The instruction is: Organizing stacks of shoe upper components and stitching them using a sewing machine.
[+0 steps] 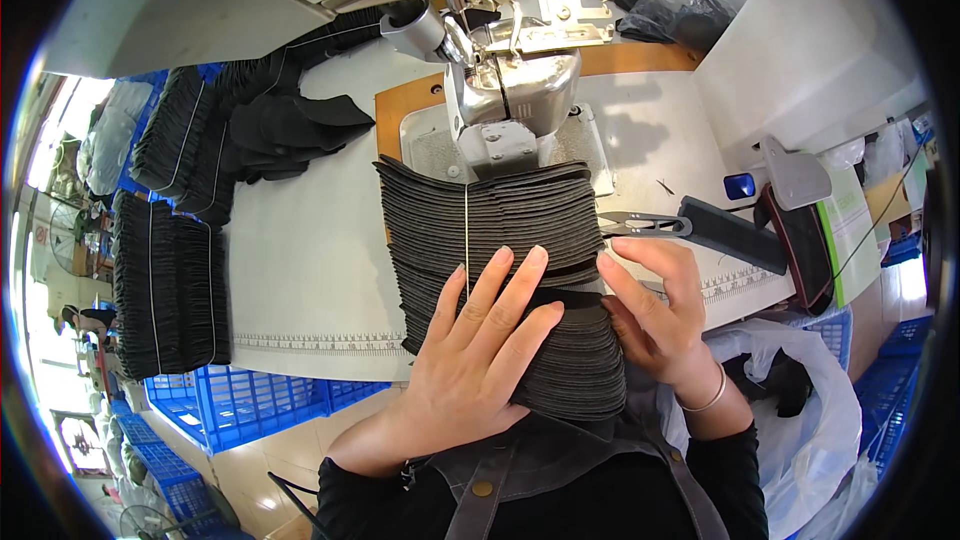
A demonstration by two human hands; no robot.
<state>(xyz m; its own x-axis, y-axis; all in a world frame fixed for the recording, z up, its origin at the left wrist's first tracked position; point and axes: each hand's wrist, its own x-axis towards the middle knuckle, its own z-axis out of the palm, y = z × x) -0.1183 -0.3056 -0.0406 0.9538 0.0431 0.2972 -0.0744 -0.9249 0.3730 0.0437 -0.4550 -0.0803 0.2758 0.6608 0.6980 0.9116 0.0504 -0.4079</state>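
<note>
In front of me lies a thick stack of dark fabric pieces [490,215], its edges fanned toward me and a pale string running down over the far part. My left hand [480,340] rests flat on it with fingers spread. At the stack's right edge, my right hand [655,310] has its fingers curled against the pieces, thumb and fingertips gripping the side. A gap in the layers shows between the two hands. The near end of the stack leans against my grey apron [500,480]. Just beyond the stack stands the metal sewing machine [515,90].
Thread snips [645,225] and a black bar [735,235] lie right of the stack. Tied black bundles [170,285] and loose black fabric [295,130] line the left. A blue crate [250,405] sits below the table; a white plastic bag [810,420] hangs at right.
</note>
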